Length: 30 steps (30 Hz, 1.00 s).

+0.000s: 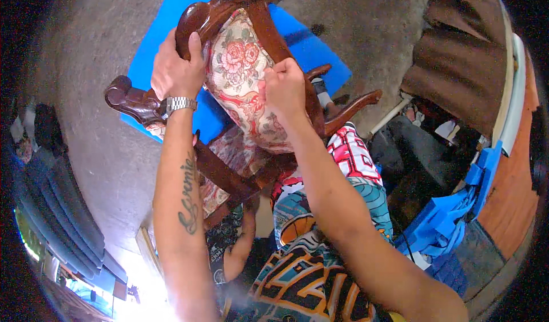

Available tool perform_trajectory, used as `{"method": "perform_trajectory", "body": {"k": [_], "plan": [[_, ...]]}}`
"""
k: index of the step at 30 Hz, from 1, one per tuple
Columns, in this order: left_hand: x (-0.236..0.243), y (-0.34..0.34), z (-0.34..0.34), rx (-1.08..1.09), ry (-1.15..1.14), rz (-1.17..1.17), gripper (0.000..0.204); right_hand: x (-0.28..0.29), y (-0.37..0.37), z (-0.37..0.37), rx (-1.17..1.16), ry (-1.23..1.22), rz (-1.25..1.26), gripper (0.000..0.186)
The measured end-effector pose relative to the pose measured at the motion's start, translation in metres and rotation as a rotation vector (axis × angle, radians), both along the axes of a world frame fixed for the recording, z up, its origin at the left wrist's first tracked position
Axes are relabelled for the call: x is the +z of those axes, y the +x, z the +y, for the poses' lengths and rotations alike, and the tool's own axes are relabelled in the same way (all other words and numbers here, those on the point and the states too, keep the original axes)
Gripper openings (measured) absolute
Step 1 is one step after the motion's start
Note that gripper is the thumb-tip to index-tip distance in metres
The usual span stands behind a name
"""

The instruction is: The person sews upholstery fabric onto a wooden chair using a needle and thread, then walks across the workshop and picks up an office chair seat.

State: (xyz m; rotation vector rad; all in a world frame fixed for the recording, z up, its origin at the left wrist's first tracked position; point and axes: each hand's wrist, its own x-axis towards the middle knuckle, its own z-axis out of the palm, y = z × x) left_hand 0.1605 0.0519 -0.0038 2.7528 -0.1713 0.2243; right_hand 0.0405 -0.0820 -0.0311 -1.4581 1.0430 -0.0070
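Left grip (177,68) grasps the chair frame (273,33), ten o'clock of the floral panel (237,65) — right grip (285,88) clenches at three, contents hidden.

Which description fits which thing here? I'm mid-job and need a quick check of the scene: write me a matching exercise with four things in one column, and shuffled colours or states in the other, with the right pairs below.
Things
1. watch
2. right hand
3. flat panel
4. left hand

Descriptions
A. fingers curled, at the flowered fabric
B. thumb and fingers around the curved dark wood
C. silver, with a metal band
D. blue, showing behind the chair

Pairs: 1-C, 2-A, 3-D, 4-B
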Motion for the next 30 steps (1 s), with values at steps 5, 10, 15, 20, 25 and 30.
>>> {"method": "perform_trajectory", "body": {"k": [5,10,15,20,25,30], "plan": [[0.003,-0.001,0.001,0.022,0.029,0.011,0.045,0.012,0.000,-0.016,0.045,0.220,0.087,0.012],[0.003,0.001,0.006,0.001,0.034,-0.034,0.044,0.042,-0.020,-0.043,0.573,-0.051,0.038,0.035],[-0.005,0.001,0.013,-0.018,-0.024,-0.149,0.041,0.085,-0.002,-0.102,0.705,-0.262,-0.065,0.046],[-0.015,0.000,0.015,-0.010,-0.053,-0.203,0.042,0.080,0.066,-0.150,0.827,-0.433,-0.330,0.036],[0.001,-0.009,0.010,-0.025,-0.062,-0.315,0.032,0.041,0.169,-0.147,0.941,-0.855,-0.720,0.031],[0.023,-0.084,-0.029,-0.353,-0.050,-0.105,0.036,0.005,0.197,-0.130,0.939,-1.128,-0.973,0.022]]}}
